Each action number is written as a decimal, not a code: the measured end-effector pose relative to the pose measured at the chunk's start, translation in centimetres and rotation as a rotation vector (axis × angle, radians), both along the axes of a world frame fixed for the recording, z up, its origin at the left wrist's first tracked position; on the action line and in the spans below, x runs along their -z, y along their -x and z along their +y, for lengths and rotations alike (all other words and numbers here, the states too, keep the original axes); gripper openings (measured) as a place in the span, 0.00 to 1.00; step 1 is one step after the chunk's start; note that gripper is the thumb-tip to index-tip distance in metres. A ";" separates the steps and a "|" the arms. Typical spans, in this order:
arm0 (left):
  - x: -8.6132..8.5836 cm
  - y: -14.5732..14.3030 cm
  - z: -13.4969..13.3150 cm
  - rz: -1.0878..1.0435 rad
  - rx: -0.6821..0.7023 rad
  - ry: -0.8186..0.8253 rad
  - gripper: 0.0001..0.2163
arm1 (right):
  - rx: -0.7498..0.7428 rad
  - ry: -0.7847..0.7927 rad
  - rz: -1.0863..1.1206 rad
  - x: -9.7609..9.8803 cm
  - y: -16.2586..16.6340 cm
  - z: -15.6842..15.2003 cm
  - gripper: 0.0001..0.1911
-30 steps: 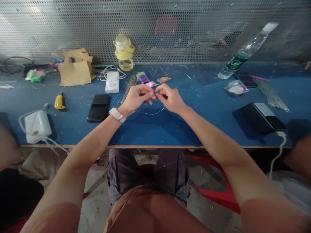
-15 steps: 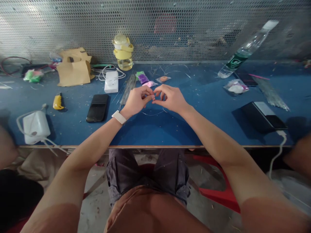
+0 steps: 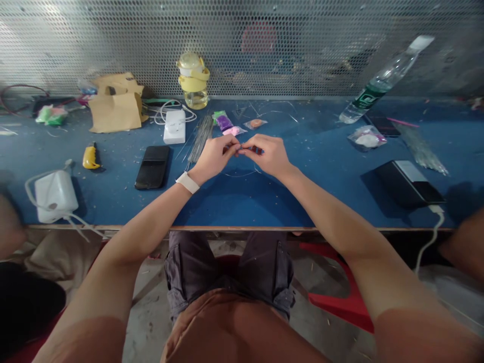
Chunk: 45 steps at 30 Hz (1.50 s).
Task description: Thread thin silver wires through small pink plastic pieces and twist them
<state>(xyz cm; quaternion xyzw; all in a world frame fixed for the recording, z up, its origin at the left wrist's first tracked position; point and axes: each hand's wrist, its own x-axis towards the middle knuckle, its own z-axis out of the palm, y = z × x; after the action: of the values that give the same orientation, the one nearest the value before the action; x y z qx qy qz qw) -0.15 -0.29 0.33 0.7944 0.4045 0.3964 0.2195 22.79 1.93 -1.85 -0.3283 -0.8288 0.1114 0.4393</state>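
Note:
Fingertip to fingertip, my left hand (image 3: pixel 215 156) and my right hand (image 3: pixel 270 156) meet over the middle of the blue table (image 3: pixel 242 206). Both are closed in a pinch; whatever lies between the fingers is too small to make out. A thin wire (image 3: pixel 238 176) curves just below them on the near side. Left of my left hand lies a bundle of grey wire lengths (image 3: pixel 203 133). Small bags of purple (image 3: pixel 224 122), pink (image 3: pixel 233 131) and orange (image 3: pixel 256 123) material lie beyond the fingers.
A black phone (image 3: pixel 153 167), a yellow cutter (image 3: pixel 90 157) and a white charger (image 3: pixel 56 196) lie to the left. A yellow-lidded bottle (image 3: pixel 195 83) stands at the back. On the right are a leaning water bottle (image 3: pixel 372 93) and a black box-like device (image 3: pixel 408 184) with a cable.
The fingers of my right hand have closed into a tighter pinch and come up against my left fingertips. The view has shifted very slightly.

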 end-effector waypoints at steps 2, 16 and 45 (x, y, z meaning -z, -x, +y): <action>-0.1 0.2 0.1 0.047 0.015 -0.030 0.08 | -0.006 0.060 0.052 -0.2 0.2 -0.1 0.32; 0.6 0.5 0.7 0.204 -0.001 -0.195 0.08 | -0.104 0.823 0.499 -0.2 1.5 0.0 0.42; 1.8 0.1 0.7 0.322 -0.076 -0.139 0.11 | 0.191 0.114 -0.141 0.0 1.1 -0.4 0.12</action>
<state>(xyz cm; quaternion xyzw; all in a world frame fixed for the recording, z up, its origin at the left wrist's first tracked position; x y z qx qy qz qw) -0.20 0.44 -1.48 0.8449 0.4358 0.2992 0.0815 21.73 1.49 -1.86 -0.4370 -0.8149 0.0925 0.3693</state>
